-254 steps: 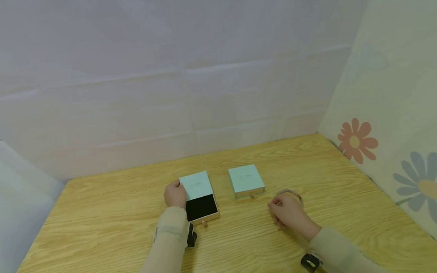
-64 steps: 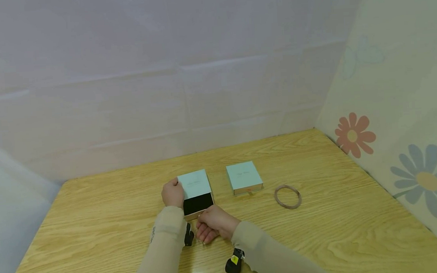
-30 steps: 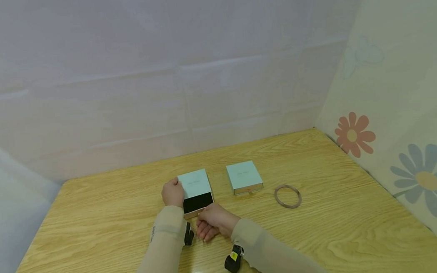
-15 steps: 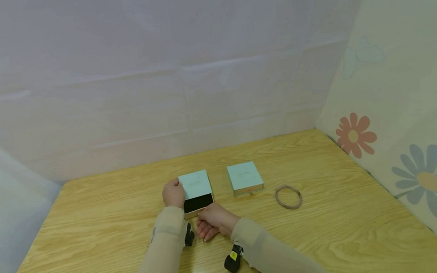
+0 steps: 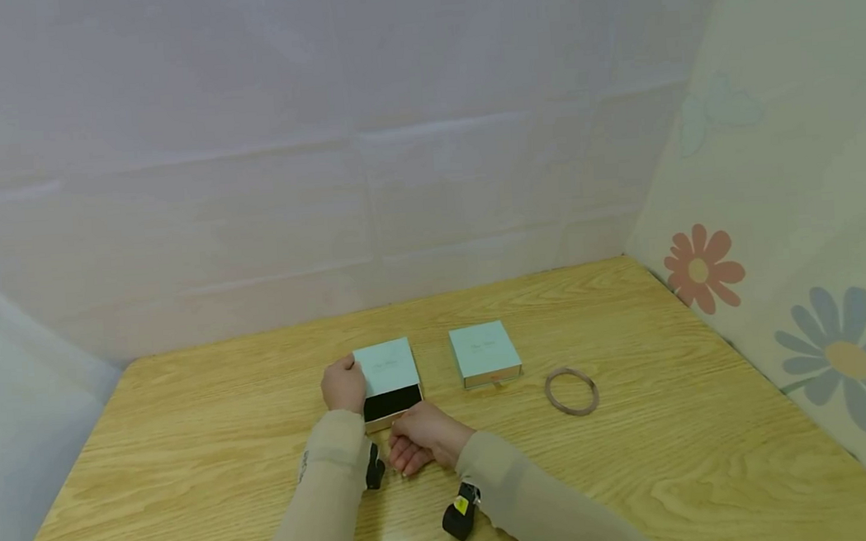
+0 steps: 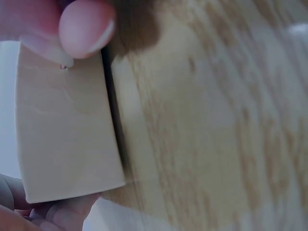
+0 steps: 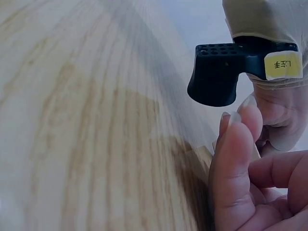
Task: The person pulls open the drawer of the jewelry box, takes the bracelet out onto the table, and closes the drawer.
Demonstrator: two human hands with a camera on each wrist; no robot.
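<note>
In the head view my left hand [image 5: 343, 385] grips the left side of a pale turquoise jewelry box [image 5: 387, 368]. Its drawer [image 5: 392, 402], lined in black, stands partly pulled out toward me. At the drawer's front, the thumb and forefinger of my right hand [image 5: 428, 436] come together where the small ribbon pull tab sits; they cover the tab. The left wrist view shows these fingertips [image 6: 89, 29] against the plain beige drawer front [image 6: 67, 134], with left-hand fingers [image 6: 62, 211] at its other end. My right hand's other fingers curl loosely in the right wrist view.
A second turquoise box [image 5: 485, 352], its drawer pushed in, stands right of the first. A brownish-pink bangle [image 5: 572, 392] lies flat farther right on the wooden table [image 5: 675, 454]. A pale cloth wall [image 5: 249, 191] rises behind the table.
My right hand has left the bangle on the table and moved left to the drawer front. The drawer has slid partway in, showing less black lining. Over the last second little moves.
</note>
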